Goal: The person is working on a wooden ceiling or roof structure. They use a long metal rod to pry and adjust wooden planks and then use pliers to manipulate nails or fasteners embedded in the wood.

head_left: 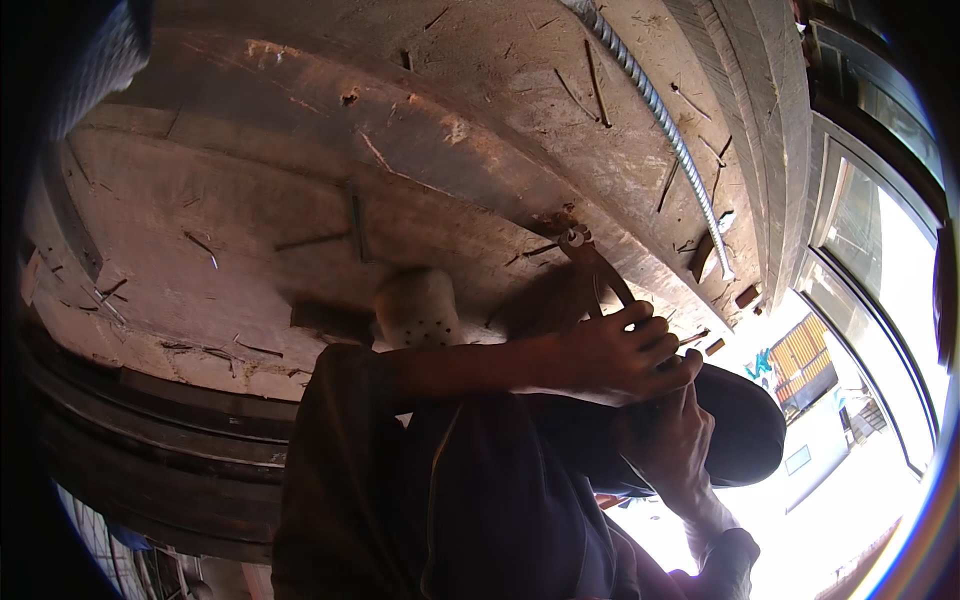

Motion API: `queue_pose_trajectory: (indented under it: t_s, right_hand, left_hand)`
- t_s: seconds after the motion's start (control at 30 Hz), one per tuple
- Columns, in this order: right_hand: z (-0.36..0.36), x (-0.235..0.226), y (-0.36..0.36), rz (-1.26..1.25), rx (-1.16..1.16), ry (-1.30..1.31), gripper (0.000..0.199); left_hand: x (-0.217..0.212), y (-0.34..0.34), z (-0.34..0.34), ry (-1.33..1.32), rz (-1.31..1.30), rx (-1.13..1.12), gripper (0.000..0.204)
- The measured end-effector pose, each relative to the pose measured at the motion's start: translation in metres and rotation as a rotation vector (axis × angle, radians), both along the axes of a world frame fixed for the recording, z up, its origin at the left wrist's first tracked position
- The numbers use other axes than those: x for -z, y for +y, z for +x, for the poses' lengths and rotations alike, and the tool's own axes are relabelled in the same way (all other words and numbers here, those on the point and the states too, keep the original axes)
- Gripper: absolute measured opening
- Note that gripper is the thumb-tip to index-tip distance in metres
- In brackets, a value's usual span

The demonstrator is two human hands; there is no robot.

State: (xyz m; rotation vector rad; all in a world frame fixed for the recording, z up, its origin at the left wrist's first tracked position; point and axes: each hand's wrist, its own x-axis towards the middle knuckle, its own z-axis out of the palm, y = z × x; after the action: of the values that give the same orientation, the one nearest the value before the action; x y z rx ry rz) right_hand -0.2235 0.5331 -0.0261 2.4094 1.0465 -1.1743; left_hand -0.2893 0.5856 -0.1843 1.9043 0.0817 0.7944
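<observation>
Dark-clothed legs [490, 500]: nearest the camera, bent, beneath the forearms.
Left hand [630, 355]: clenched around the handles of the pincers.
Right hand [670, 430]: fingers curled up against the left hand at the handle end; whether it grips the handles too cannot be told.
Pincers [612, 278]: slanting up and left from the hands, head at the edge of a rust-marked beam [400, 135], beside a dark nail [541, 249]; whether the jaws bite it is unclear.
Pale perforated shoe [418, 305]: on the boards, just above the left forearm.
Ribbed metal rod [660, 105]: beyond the beam, among scattered nails.
</observation>
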Motion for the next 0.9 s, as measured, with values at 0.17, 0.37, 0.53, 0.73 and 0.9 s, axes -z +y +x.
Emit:
queue_pose_trajectory:
  t_s: [0.17, 0.37, 0.53, 0.73, 0.9]
  right_hand:
    - [0.004, -0.005, 0.013, -0.012, 0.021, 0.038, 0.064]
    - [0.006, -0.015, 0.024, -0.055, 0.019, 0.058, 0.058]
    - [0.013, -0.018, 0.036, -0.108, -0.015, 0.085, 0.053]
    - [0.022, -0.029, 0.072, -0.278, -0.092, 0.089, 0.046]
    - [0.023, -0.041, 0.090, -0.319, -0.223, 0.073, 0.047]
  left_hand:
    - [-0.002, -0.001, -0.001, 0.023, -0.003, 0.008, 0.024]
    - [-0.008, 0.006, 0.003, 0.014, -0.051, -0.036, 0.024]
    - [-0.012, 0.011, 0.006, 0.040, -0.110, -0.031, 0.037]
    - [-0.016, 0.020, 0.011, 0.035, -0.200, -0.024, 0.033]
    - [-0.026, 0.021, 0.018, 0.006, -0.353, -0.039, 0.032]
